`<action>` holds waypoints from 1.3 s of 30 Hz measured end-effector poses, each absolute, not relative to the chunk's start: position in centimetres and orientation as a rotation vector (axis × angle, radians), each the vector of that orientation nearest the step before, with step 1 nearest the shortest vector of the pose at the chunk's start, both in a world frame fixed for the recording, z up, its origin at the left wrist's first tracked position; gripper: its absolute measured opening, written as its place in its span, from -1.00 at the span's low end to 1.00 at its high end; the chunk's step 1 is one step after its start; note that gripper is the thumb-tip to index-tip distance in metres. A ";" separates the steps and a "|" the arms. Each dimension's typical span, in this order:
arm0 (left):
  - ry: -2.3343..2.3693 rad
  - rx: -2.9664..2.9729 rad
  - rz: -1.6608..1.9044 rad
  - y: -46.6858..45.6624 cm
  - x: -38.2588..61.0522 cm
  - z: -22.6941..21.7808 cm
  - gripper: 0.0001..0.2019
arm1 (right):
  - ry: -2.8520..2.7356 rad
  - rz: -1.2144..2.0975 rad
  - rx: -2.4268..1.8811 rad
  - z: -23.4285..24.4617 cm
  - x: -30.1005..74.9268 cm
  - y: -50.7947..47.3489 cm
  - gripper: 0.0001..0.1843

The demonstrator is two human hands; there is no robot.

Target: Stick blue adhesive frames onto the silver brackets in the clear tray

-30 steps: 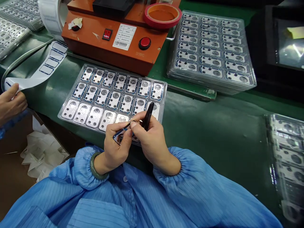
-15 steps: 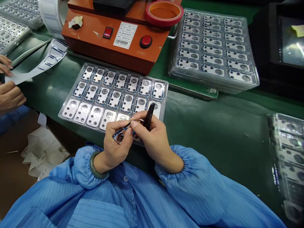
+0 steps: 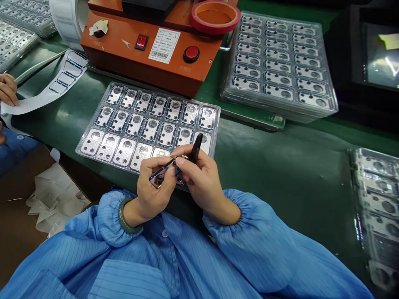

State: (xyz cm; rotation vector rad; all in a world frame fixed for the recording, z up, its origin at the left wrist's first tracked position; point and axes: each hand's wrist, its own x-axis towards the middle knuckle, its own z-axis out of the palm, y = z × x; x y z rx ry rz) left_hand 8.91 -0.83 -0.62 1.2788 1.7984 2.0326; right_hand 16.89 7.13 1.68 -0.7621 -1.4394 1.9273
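Blue-rimmed metal plate point(image 3: 161, 171) pinched in left hand point(image 3: 153, 187), right hand point(image 3: 202, 178) closed on black tweezers point(image 3: 195, 148), both just over clear plastic tray point(image 3: 77, 151) of similar plates.

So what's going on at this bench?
A person in a blue striped smock is working over a clear plastic tray of metal plates. Their left hand pinches a small blue-edged plate, and their right hand holds black tweezers. At the left, a co-worker's hand holds a white label strip.
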 end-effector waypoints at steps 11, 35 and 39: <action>1.811 1.203 2.014 -0.9 8.8 -0.2 -0.88 | -1.570 1.722 -0.888 2.8 16.4 6.5 -0.82; 1.624 0.923 2.032 -1.2 7.7 -1.7 -0.80 | -1.662 1.804 -0.789 2.8 16.7 6.6 -0.62; 1.668 0.958 2.035 -1.2 7.8 -1.9 -0.82 | -1.558 1.824 -0.884 2.8 16.6 6.4 -0.71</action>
